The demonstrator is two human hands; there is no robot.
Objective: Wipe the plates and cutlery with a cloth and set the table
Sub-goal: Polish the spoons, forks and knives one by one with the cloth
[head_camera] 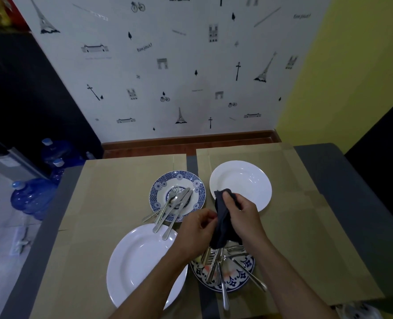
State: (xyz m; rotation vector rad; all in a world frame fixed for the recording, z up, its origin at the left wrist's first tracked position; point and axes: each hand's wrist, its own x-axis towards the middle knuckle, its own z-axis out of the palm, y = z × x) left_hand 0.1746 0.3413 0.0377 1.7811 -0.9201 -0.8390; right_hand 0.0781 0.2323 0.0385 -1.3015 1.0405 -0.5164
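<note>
My right hand [239, 217] grips the dark cloth [223, 226], bunched above the near patterned plate [234, 283]. My left hand [197, 229] curls at the cloth's edge, and I cannot tell whether it pinches. I'd spread the cloth, wrap one piece and draw it through. I count four plates: two white, two blue-patterned. The cutlery [172, 203] lies in two heaps on the patterned plates, too overlapped to count.

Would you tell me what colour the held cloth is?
The crumpled fabric cloth is dark navy; head view.
</note>
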